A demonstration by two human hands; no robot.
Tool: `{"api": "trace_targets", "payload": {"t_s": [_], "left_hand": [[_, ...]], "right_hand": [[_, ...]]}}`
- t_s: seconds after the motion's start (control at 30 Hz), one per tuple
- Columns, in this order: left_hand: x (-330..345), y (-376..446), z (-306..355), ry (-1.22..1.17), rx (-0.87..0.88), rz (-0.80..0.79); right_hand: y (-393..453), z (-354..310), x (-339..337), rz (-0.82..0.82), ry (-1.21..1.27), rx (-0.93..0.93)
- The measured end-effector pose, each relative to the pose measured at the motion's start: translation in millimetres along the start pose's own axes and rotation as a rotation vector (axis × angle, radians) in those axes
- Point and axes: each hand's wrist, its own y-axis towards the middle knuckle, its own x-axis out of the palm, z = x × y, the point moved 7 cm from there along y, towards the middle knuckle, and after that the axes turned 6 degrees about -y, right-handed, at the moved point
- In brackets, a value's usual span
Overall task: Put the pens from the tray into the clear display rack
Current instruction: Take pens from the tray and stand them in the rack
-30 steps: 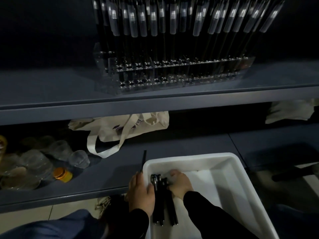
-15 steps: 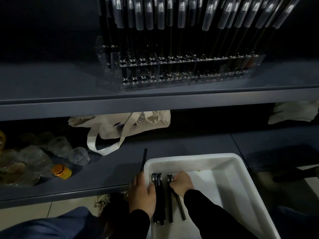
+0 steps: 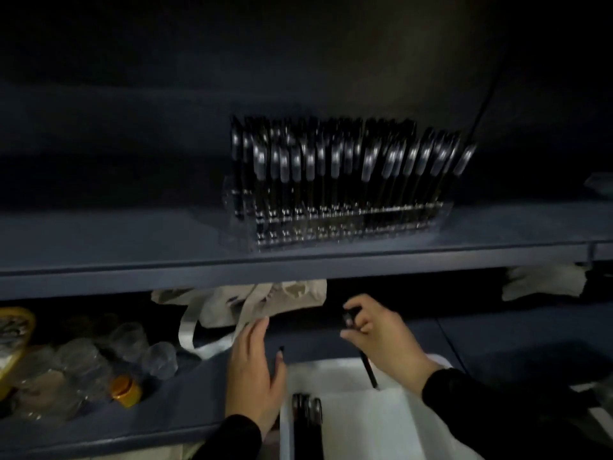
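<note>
1. Dim grey metal shelf (image 3: 132, 237) carries clear acrylic display rack (image 3: 331, 224) of black pens.
2. White plastic tray (image 3: 365, 423) below holds three black pens (image 3: 306, 413).
3. Right hand (image 3: 381, 336) pinches a slim black pen (image 3: 368, 368) above the tray.
4. Left hand (image 3: 255, 370) flat, fingers straight, holding nothing.

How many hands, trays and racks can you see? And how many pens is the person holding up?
hands: 2 (left hand, right hand)
held pen: 1
white tray: 1
clear rack: 1
Total: 5
</note>
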Motion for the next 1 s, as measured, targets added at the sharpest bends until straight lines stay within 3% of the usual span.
{"api": "trace_targets", "payload": {"t_s": [0.13,0.37,0.57,0.77,1.0], "left_hand": [[-47,28,43,0.081,0.273,0.209],[-93,45,86,0.135,0.362,0.396],[-102,89,102,0.148,0.216,0.307],[-99,98,100,0.144,0.207,0.259],[-96,98,99,0.114,0.215,0.247]], "right_hand": [[13,-85,-100,0.313,0.031,-0.224],[25,-172,-196,0.604,0.167,-0.384],[46,-177,-179,0.596,0.012,-0.383],[49,-178,-173,0.595,-0.024,-0.393],[52,-161,-153,0.486,-0.157,-0.356]]}}
